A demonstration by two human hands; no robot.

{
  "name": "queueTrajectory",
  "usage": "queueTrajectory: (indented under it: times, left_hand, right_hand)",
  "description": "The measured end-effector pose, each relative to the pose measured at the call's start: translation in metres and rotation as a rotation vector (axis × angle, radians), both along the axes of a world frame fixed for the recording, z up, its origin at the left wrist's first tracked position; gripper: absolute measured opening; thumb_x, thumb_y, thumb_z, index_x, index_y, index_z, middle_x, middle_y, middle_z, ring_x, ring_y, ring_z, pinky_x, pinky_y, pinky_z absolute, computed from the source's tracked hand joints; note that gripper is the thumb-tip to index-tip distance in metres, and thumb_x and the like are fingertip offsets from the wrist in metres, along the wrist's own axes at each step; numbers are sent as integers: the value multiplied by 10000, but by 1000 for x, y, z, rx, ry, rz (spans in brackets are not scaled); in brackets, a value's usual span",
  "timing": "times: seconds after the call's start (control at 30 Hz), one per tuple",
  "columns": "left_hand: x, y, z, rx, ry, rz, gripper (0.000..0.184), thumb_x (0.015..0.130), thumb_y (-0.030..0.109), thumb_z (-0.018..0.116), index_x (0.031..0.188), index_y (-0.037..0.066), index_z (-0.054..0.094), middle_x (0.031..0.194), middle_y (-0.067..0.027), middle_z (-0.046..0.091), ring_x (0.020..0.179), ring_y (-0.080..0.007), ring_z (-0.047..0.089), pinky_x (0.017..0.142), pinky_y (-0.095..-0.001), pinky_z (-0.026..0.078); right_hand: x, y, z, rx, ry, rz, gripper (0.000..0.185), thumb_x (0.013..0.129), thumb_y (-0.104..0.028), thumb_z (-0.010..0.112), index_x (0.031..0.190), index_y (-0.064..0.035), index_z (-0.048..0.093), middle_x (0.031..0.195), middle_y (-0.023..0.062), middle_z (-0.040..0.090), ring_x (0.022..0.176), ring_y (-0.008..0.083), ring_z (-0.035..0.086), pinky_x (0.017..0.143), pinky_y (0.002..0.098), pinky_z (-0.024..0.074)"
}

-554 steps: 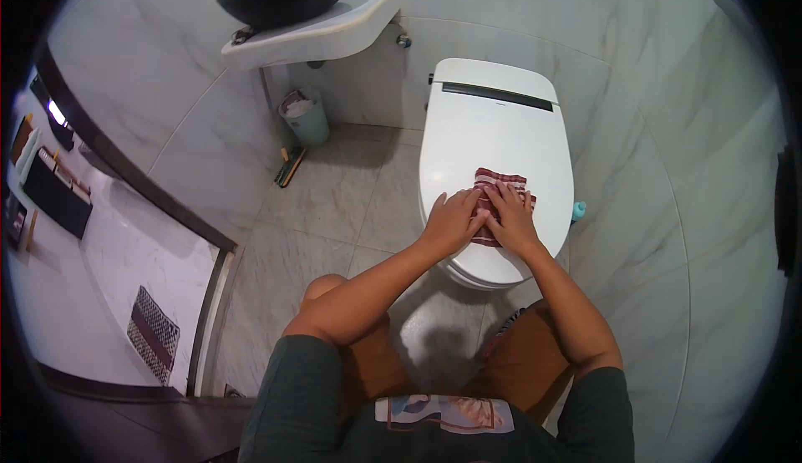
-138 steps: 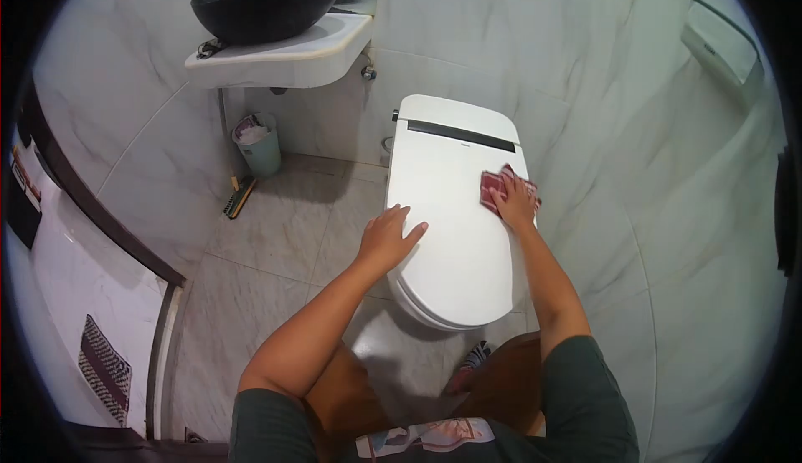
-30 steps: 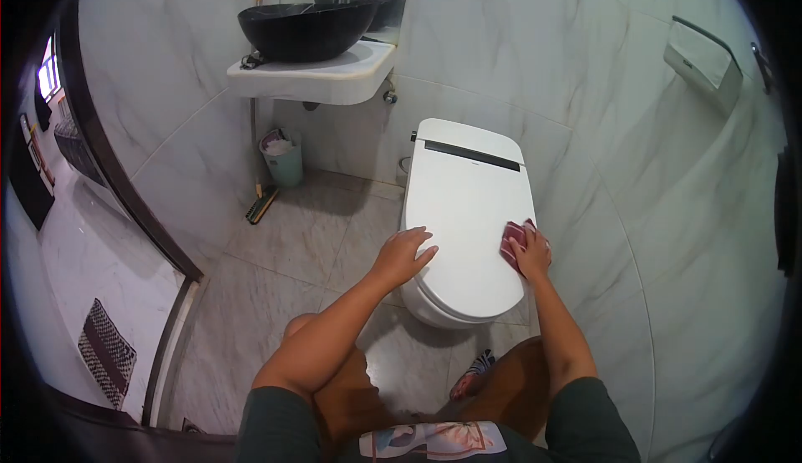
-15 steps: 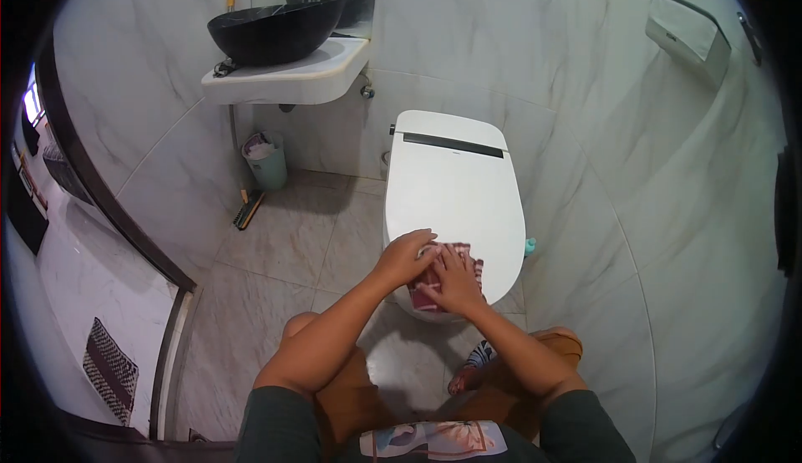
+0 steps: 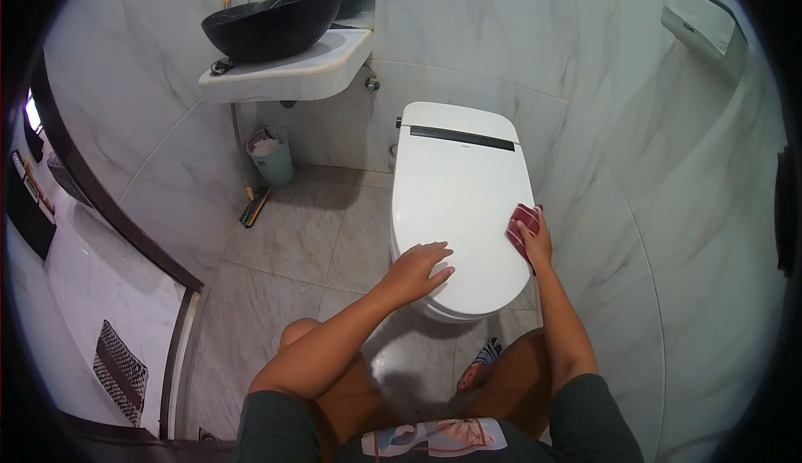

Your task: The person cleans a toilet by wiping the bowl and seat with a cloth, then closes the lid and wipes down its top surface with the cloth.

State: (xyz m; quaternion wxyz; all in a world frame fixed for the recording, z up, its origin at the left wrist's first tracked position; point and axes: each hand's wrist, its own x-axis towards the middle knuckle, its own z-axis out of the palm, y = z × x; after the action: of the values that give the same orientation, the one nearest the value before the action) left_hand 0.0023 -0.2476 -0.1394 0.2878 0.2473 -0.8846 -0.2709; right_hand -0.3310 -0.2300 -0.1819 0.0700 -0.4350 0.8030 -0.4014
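In front of me stands a white toilet (image 5: 462,204) with its lid down and a black strip across the back. My right hand (image 5: 535,241) grips a red-and-white striped cloth (image 5: 523,227) against the right edge of the lid. Part of the cloth is hidden under the fingers. Over the front left of the lid is my left hand (image 5: 420,272), with thumb and fingers apart and nothing in it. Whether its fingertips touch the lid I cannot tell.
A black basin (image 5: 276,24) sits on a white counter (image 5: 309,74) at the back left. Below are a bin (image 5: 272,162) and a floor brush (image 5: 253,208). A tissue holder (image 5: 700,24) hangs on the right wall. A doorway with a patterned mat (image 5: 119,371) lies left.
My right hand has carried the cloth from the lid's front middle to its right edge. The left hand, earlier beside the cloth, is now apart from it and slightly lower.
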Motion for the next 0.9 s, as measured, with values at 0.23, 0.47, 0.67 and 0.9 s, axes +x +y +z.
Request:
queueTrajectory:
  times: [0.23, 0.47, 0.67, 0.9]
  left_hand:
    - [9, 9, 10, 18, 65, -35, 382, 863, 283, 572, 1145, 25, 564, 1224, -190, 539, 1150, -335, 498, 988, -431, 372]
    - [-10, 14, 16, -53, 14, -105, 404, 870, 273, 573, 1187, 25, 541, 1249, -195, 520, 1173, -335, 480, 989, -418, 372]
    - [-40, 6, 1, -72, -3, -115, 372, 834, 212, 618, 1148, 25, 550, 1156, -174, 570, 1121, -327, 515, 952, -412, 396]
    - [-71, -19, -32, 73, 93, 153, 298, 825, 154, 590, 1081, 8, 548, 1030, -178, 604, 938, -355, 579, 798, -398, 462]
  right_hand:
    - [59, 84, -23, 3, 19, 50, 729, 830, -387, 623, 1404, -93, 281, 1345, 285, 340, 1211, 414, 402, 993, 414, 353]
    - [116, 103, 2, 190, 551, 315, 614, 838, -406, 553, 1347, -99, 398, 1423, 238, 237, 1331, 421, 186, 1059, 578, 121]
    - [105, 36, 6, 185, 541, 436, 603, 826, -448, 520, 1334, -135, 431, 1420, 227, 289, 1345, 375, 213, 1069, 575, 111]
    - [93, -10, -4, 107, 560, 457, 600, 804, -434, 564, 1316, -144, 445, 1390, 205, 341, 1322, 361, 263, 1051, 570, 182]
